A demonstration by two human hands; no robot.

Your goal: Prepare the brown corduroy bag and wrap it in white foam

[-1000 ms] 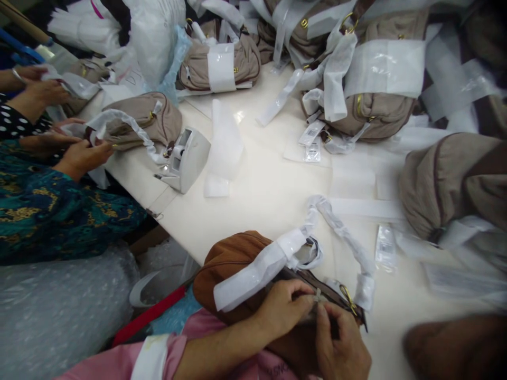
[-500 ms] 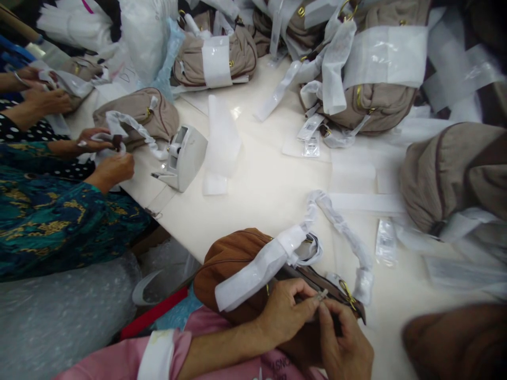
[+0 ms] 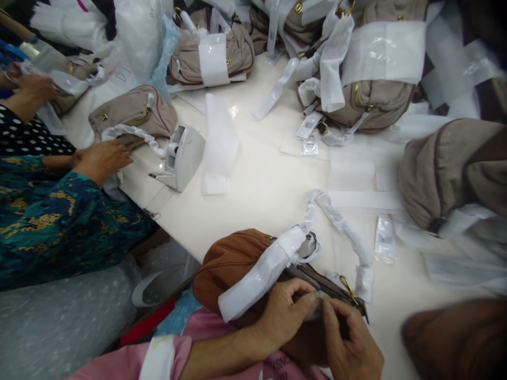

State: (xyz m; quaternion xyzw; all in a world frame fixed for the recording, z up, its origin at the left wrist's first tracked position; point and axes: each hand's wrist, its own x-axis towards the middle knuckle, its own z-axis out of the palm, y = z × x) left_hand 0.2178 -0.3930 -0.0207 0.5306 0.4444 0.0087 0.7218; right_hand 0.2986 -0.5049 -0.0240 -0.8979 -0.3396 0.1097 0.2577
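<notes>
A brown bag (image 3: 233, 253) lies at the table's near edge, its strap (image 3: 344, 224) wrapped in white paper and curving out over the table. Over the bag, my left hand (image 3: 291, 306) pinches a small clear, crumpled piece between thumb and fingers. My right hand (image 3: 350, 338) is closed at the other side of that piece, thumb and forefinger together. A gold zipper pull (image 3: 348, 289) shows just beyond my fingers. The lower part of the bag is hidden behind my hands and forearm.
A grey tape dispenser (image 3: 186, 158) stands left of centre beside a white sheet (image 3: 219, 137). Taupe bags (image 3: 380, 105) with white wrapping line the back and right. Co-workers' hands (image 3: 101, 158) are at the left. A dark brown rounded thing (image 3: 455, 338) is at lower right.
The clear piece between my fingertips looks wider and more spread. My right hand has shifted slightly right and down. At the left, a co-worker's hands have changed position beside a taupe bag.
</notes>
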